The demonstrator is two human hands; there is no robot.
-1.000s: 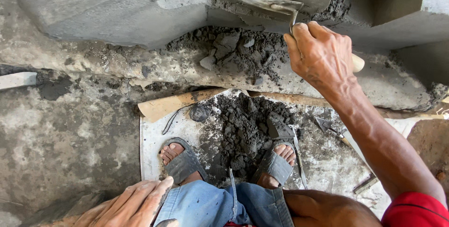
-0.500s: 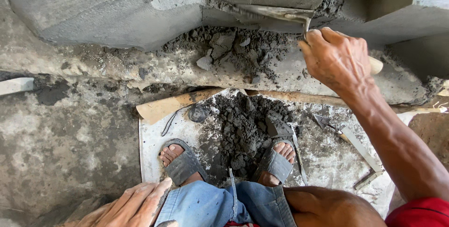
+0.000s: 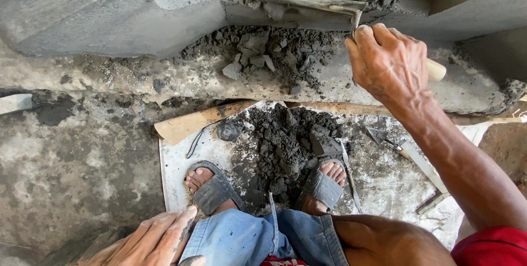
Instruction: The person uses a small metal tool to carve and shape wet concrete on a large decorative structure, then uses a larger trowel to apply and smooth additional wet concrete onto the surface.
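Note:
My right hand (image 3: 388, 64) grips the wooden handle of a mason's trowel (image 3: 313, 3). The trowel's flat blade lies against the underside joint of the grey concrete blocks (image 3: 137, 8) at the top of the view. Below the blade, loose lumps of dark mortar (image 3: 263, 52) lie on the ledge. My left hand (image 3: 156, 238) rests with fingers spread on my left knee, holding nothing. My sandalled feet (image 3: 211, 186) stand on a white board beside a heap of dark wet mortar (image 3: 282, 145).
The white mixing board (image 3: 175, 173) lies on rough concrete ground (image 3: 71, 162). A wooden stick (image 3: 189, 123) lies along its far edge. A second small trowel (image 3: 392, 142) and a flat strip lie on the board at right.
My right hand has slid the trowel rightward and slightly upward along the block joint. The left hand and feet have stayed in place.

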